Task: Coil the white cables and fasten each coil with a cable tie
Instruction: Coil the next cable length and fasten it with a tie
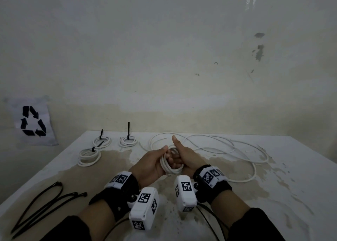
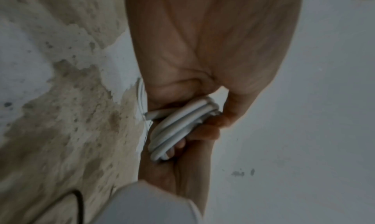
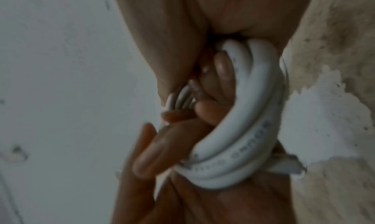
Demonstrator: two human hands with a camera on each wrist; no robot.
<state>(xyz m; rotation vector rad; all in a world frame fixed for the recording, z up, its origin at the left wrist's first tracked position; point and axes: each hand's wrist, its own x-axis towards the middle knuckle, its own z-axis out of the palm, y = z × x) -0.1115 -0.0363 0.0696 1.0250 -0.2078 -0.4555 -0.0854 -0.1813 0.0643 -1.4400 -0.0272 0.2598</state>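
A small white cable coil (image 1: 171, 166) is held between both hands above the middle of the table. My left hand (image 1: 158, 158) grips its left side, thumb on top; in the left wrist view the fingers curl round the coil (image 2: 178, 128). My right hand (image 1: 180, 156) has its fingers curled through the loop with the thumb pointing up; the right wrist view shows the coil (image 3: 243, 131) wrapped over those fingers. A cut cable end (image 2: 150, 115) sticks out of the coil. No tie is on this coil. Loose black cable ties (image 1: 45, 204) lie at the front left.
Three tied coils (image 1: 102, 141) (image 1: 127, 141) (image 1: 89, 157) sit at the back left, their black tie tails sticking up. Loose white cable (image 1: 218, 146) sprawls across the right half of the stained table (image 1: 282, 177). A recycling sign (image 1: 32, 121) hangs on the wall at left.
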